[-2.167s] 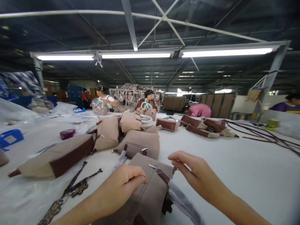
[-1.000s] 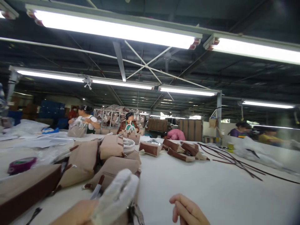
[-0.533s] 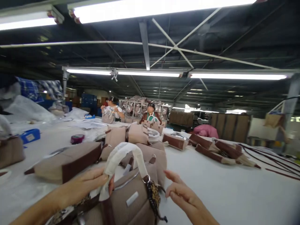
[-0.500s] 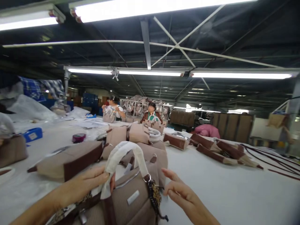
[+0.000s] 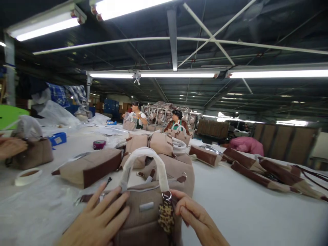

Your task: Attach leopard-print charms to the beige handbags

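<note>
A taupe handbag (image 5: 143,222) with a white-wrapped handle (image 5: 160,167) stands upright before me. My left hand (image 5: 99,213) lies open on its left front, fingers spread. At the bag's right upper edge, my right hand (image 5: 192,213) has its fingers bent and closed on the side, close to the metal ring (image 5: 166,195). From that ring hangs a leopard-patterned charm (image 5: 166,217). A small metal plate (image 5: 146,206) sits on the bag's front. The lower part of the bag runs out of view.
More handbags (image 5: 161,143) lie behind, and a brown-bottomed bag (image 5: 89,167) rests to the left. A tape roll (image 5: 28,177), purple tape (image 5: 99,145) and a blue box (image 5: 57,139) share the table (image 5: 235,212). A co-worker's hand (image 5: 12,148) touches a bag at left.
My left hand has moved off the handle area and flattened on the bag's front. My right hand has come in to the bag's right edge. The bag now faces me more squarely.
</note>
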Action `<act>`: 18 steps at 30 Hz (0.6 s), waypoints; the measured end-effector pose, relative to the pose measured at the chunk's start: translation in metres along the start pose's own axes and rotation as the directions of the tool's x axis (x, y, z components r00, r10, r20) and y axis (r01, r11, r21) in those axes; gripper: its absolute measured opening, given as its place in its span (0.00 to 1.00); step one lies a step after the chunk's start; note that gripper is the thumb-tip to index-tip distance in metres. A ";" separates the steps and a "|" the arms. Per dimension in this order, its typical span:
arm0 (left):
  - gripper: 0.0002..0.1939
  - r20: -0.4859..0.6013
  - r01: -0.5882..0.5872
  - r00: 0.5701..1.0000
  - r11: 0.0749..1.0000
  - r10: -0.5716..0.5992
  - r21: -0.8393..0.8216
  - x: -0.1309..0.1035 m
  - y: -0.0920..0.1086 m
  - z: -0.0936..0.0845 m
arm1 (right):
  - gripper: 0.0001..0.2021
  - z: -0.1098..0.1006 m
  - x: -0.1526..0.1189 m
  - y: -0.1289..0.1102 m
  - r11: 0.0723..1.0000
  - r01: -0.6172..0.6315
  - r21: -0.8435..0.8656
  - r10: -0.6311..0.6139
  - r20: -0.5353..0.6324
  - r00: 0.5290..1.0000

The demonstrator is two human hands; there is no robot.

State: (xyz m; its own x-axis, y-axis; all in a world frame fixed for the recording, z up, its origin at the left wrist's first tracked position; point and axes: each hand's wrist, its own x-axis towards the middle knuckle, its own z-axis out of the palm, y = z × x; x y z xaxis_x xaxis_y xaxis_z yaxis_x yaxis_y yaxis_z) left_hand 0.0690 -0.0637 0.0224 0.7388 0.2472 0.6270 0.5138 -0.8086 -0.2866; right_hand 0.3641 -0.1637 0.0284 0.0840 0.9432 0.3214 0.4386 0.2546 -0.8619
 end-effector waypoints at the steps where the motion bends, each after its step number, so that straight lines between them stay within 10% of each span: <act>1: 0.34 0.057 0.035 0.998 0.999 -0.033 -0.026 0.006 -0.006 -0.002 | 0.23 0.003 0.000 0.000 1.000 -0.010 0.009 0.010 0.018 1.000; 7: 0.24 0.298 0.168 0.949 0.963 -0.100 -0.212 0.048 -0.019 -0.022 | 0.21 0.015 0.006 -0.004 0.987 0.094 -0.127 -0.094 0.011 0.996; 13: 0.08 0.375 0.422 0.883 0.825 -0.281 -0.376 0.088 0.035 -0.019 | 0.22 0.011 0.014 -0.013 0.995 0.061 -0.084 -0.060 0.017 0.998; 18: 0.13 0.320 0.509 0.854 0.783 -0.409 -0.357 0.088 0.070 0.014 | 0.21 -0.002 0.014 -0.008 0.965 0.165 -0.202 -0.165 0.017 0.986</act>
State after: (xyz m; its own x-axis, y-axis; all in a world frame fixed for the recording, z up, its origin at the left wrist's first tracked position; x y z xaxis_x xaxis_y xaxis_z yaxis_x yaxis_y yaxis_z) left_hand 0.1760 -0.0906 0.0471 0.5605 0.7133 0.4208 0.6228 -0.6980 0.3534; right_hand 0.3632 -0.1527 0.0407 -0.0043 0.8919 0.4522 0.6180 0.3579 -0.7000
